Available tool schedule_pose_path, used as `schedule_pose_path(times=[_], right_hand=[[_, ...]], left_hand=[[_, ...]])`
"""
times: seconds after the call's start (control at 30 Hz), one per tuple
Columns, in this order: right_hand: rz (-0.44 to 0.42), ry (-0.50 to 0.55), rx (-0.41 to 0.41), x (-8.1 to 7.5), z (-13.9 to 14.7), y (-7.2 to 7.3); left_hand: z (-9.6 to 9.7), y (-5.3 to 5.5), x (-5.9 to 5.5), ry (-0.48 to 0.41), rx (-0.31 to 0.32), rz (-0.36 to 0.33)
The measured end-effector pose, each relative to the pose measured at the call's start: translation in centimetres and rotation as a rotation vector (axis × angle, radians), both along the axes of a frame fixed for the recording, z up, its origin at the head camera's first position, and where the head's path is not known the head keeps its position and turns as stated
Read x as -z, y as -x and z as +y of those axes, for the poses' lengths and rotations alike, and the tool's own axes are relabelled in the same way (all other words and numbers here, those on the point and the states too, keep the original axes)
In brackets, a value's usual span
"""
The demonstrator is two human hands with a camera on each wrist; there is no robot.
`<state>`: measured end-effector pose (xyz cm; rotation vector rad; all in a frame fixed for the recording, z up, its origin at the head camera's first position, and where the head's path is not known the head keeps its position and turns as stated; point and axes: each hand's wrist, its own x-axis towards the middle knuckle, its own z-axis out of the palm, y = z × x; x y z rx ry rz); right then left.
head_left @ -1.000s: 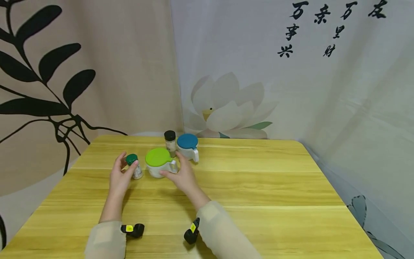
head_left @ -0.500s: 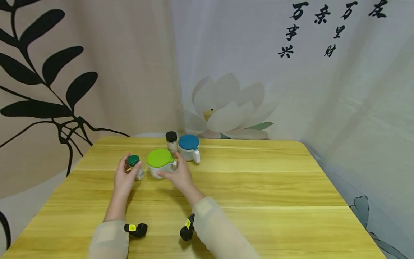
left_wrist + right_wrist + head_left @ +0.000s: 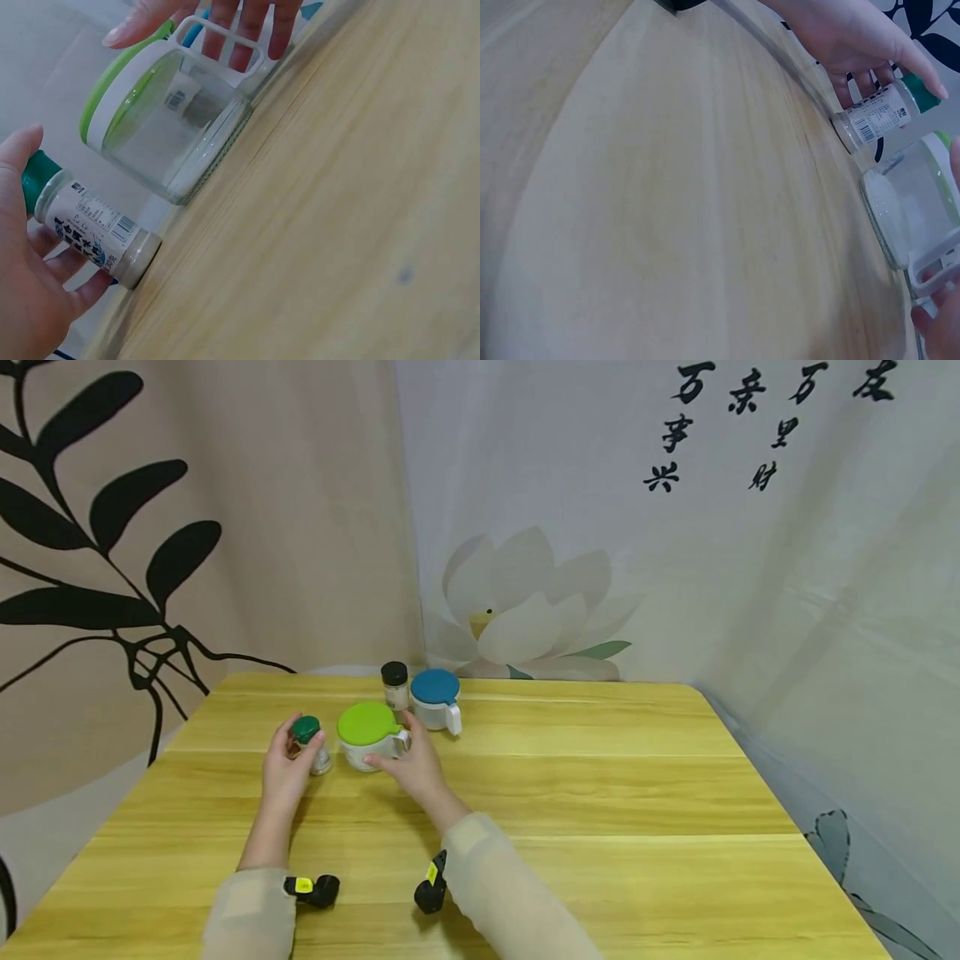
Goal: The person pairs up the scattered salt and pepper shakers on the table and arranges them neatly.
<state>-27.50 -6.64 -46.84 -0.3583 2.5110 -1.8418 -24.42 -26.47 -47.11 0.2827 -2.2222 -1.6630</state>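
My left hand (image 3: 288,772) holds a small spice bottle (image 3: 94,225) with a green cap and a printed label, thumb by the cap and fingers behind. The bottle's base is at the tabletop. To its right stands a clear seasoning jar (image 3: 366,747) with a lime-green lid and a white side handle. My right hand (image 3: 416,768) straddles that handle, its thumb stretched along the front and its fingers extended behind. In the left wrist view, those fingers (image 3: 244,37) show through and beyond the handle. A little white content lies low in the jar.
Behind the green-lidded jar stand a black-capped spice bottle (image 3: 395,687) and a blue-lidded jar (image 3: 435,702) with a handle pointing right. All rest near the far left part of the wooden table (image 3: 600,793). Printed curtains hang behind its back edge.
My right hand and forearm have shifted slightly left, the thumb reaching farther along the jar's front. My left hand has edged right around the spice bottle. The bottles and jars stay in place.
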Motion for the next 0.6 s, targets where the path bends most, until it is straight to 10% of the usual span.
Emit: schedule_pose_path(times=[0.6], right_hand=[[0.031,-0.112,0.005,-0.9,-1.3,1.1]], left_hand=[[0.3,0.0,0.0,-0.008,-0.013,-0.002]])
